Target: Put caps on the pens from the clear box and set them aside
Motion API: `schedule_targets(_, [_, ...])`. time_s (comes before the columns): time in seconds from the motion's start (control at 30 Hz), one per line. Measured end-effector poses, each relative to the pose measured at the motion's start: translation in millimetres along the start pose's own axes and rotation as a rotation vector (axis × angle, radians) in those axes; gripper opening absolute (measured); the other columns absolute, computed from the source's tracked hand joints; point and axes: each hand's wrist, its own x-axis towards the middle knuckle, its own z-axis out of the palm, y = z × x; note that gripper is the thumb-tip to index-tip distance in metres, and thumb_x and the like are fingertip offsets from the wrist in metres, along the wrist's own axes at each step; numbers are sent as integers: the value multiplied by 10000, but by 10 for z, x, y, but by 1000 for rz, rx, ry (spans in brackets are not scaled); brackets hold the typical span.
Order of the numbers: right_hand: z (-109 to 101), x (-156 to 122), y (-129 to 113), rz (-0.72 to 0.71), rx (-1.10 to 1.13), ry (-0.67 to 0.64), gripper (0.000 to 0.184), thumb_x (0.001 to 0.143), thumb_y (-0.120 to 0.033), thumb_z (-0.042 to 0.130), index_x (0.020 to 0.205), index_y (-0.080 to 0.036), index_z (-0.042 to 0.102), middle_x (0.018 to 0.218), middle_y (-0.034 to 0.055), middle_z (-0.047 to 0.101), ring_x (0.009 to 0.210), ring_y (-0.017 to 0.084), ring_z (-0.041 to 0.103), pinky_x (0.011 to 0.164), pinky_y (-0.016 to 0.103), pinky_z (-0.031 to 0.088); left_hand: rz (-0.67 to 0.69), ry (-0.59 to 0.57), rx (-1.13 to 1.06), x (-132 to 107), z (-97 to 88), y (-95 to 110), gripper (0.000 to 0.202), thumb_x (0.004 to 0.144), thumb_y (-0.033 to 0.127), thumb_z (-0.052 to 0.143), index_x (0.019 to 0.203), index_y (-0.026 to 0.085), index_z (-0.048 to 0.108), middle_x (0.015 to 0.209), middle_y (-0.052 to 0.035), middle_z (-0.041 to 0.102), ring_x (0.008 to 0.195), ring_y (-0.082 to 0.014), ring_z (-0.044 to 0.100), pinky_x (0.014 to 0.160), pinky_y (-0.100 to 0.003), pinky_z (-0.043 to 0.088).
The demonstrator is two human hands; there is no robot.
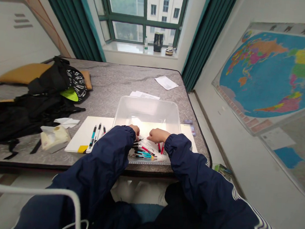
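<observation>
A clear plastic bin point(148, 105) stands on the bed, with several loose pens point(145, 153) in black, red and light blue at its near end. Both of my hands reach into it, over the pens. My left hand point(135, 130) is curled with its fingers pointing down, partly hidden by the dark sleeve; a dark pen lies close beneath. To its right, my right hand point(158, 135) is closed with knuckles up. Whatever its fingertips hold is hidden. Red pens point(160, 148) lie just under the right wrist.
White board point(79, 136) lies beneath the bin, with several pens point(93, 136) and a yellow block point(82, 149) on its left part. Further left are a tissue pack point(55, 138) and black bags point(46, 108). Papers point(166, 82) lie behind the bin. A white rail point(28, 190) crosses the lower left.
</observation>
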Motion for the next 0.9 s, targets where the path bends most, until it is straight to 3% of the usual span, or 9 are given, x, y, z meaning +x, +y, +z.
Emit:
schedule_targets(0.2, [-32,16,15,-23,5,232,332,885,-383,487,903,-151,724,925,134,720,887,226,656,706,260,428,-2,97,6,-47,-59,46,243,713,351,689,931,244,707,915,-48,725,875,-197,652,774,-260,485])
schedule_targets(0.33, [-34,10,41,3,18,287,312,890,-391,496,891,-162,707,934,125,710,873,215,648,713,257,423,-5,212,-31,-108,-115,84,241,787,376,584,940,237,708,931,-71,716,871,-221,646,755,-295,485])
schedule_targets(0.47, [-43,15,60,-9,34,280,186,767,-361,673,843,-192,687,896,68,702,840,190,637,679,234,413,-24,310,-62,-143,-139,105,282,814,391,524,959,236,710,930,-84,716,852,-228,642,733,-300,478])
schedule_targets(0.63, [-59,39,80,-50,58,285,165,714,-289,719,848,-205,672,893,34,695,817,159,633,660,216,410,-16,294,-49,-137,-115,91,289,806,395,526,928,223,723,942,-100,714,870,-244,642,725,-305,477])
schedule_targets(0.73, [-50,24,97,52,0,257,179,700,-298,733,834,-195,674,902,66,700,848,188,646,678,238,432,-17,296,-54,-133,-110,79,288,809,389,523,925,218,724,942,-106,716,875,-250,642,730,-312,478])
schedule_targets(0.9, [-39,-34,114,277,-80,152,368,627,-353,794,923,-162,687,1012,152,690,905,262,664,704,298,483,-14,292,-66,-107,-73,45,277,810,390,519,905,224,719,907,-87,722,858,-234,648,729,-298,477])
